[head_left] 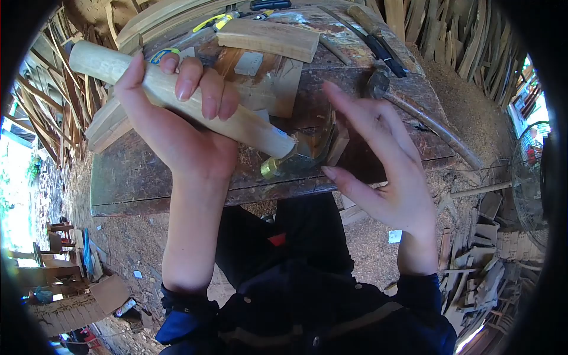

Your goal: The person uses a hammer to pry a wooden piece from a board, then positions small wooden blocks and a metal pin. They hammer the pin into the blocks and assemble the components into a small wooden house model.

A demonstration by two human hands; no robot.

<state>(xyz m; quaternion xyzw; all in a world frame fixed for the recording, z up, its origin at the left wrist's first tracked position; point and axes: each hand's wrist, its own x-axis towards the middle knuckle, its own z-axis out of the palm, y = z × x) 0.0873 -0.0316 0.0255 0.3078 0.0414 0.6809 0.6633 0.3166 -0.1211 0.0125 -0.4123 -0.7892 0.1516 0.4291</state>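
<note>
My left hand (183,124) is wrapped around the thick pale wooden handle (254,127) of a hammer, slanting down to the right over the bench. The hammer's metal head (305,151) has a brass-coloured face (271,168) at the front and a claw-like part rising toward the back. Beside that head, my right hand (384,151) is open, thumb and fingers spread apart with nothing gripped between them. A small wooden piece (339,144) shows between the hammer head and my right hand.
On the worn wooden workbench (148,183) lie a curved wood block (269,40), a flat board (278,89), yellow-handled tools (219,22) and a dark long tool (381,50). Another hammer (435,118) rests at the right edge. Scrap wood (467,35) leans behind; a fan (532,177) stands right.
</note>
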